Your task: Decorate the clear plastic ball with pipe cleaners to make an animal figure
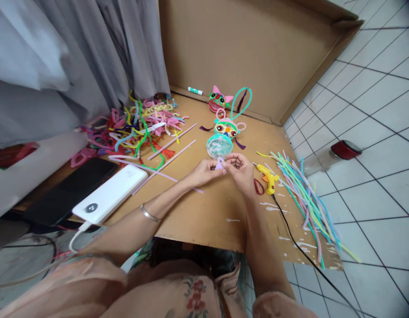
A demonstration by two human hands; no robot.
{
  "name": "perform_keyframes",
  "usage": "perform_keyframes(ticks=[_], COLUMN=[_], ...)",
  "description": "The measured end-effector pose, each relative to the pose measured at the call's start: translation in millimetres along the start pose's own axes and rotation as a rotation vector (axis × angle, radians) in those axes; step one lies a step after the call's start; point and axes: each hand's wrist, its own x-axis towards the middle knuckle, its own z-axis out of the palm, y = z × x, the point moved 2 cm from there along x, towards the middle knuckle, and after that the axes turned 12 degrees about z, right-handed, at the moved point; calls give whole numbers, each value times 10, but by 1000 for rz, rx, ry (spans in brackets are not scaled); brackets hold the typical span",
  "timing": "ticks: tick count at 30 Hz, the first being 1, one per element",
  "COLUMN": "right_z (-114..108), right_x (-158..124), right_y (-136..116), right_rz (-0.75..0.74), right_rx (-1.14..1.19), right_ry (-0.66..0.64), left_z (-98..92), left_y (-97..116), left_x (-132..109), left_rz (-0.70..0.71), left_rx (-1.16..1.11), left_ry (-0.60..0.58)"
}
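Between both hands, above the tabletop, is a small light-purple bent pipe cleaner piece (219, 163) with a roughly triangular outline. My left hand (206, 172) pinches it from the left, thumb toward me. On its other side my right hand (239, 170) grips it with thumb and fingers. Just beyond the fingers lies a round teal lid-like disc (219, 146) with whitish smears. Behind that sit a pipe cleaner animal head (226, 129) with pink loop ears and a teal loop, and a red animal head (218, 100) with pink pointed ears.
A yellow glue gun (268, 178) lies right of my right hand, its black cord trailing off. Loose pipe cleaners (305, 198) cover the table's right edge. Left are a tangled pipe cleaner pile (144, 119), a white power bank (110, 194) and a black phone (72, 190). A glue stick (195, 91) lies behind.
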Motion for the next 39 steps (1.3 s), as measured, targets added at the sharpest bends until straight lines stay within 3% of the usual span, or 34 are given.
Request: perform_keyframes(ticks=[5,10,19,27,39], right_z=[-49,-32,-18,-19,7], right_x=[16,20,33,18,21], right_y=[11,28,82,32,53], right_rz=[-7,54,159,189,118], right_rx=[41,47,72,7,128], right_ry=[30,-31,-4,0,-7], left_z=[-67,-126,-147,-146,-103], left_y=[-8,-3,1,28,-30], left_x=[37,66,48,13,84], left_rz=[5,23,112,104,63], left_rx=[-68,-149,25,242,-110], left_ry=[135,224,60,37,141])
